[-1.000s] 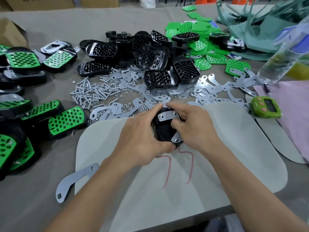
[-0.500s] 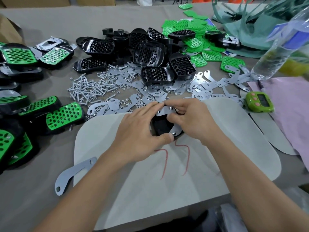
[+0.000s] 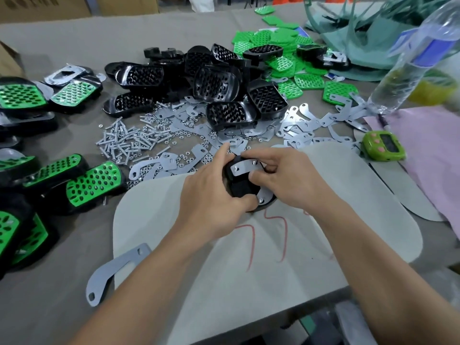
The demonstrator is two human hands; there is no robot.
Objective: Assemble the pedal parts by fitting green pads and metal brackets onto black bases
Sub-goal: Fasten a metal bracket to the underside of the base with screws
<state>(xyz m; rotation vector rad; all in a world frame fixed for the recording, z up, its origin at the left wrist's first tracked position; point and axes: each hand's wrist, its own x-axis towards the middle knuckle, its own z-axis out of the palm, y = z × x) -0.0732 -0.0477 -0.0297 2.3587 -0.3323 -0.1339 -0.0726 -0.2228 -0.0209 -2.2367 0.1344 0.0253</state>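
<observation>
Two grips on one black base (image 3: 240, 189), resting on the pale sheet (image 3: 273, 257) on the surface (image 3: 62, 282), your left grip (image 3: 211, 195) curls round its left side, your right grip (image 3: 286, 180) pinches the metal bracket (image 3: 242, 167) laid across it, green pads (image 3: 273, 41) heaped beyond.
</observation>
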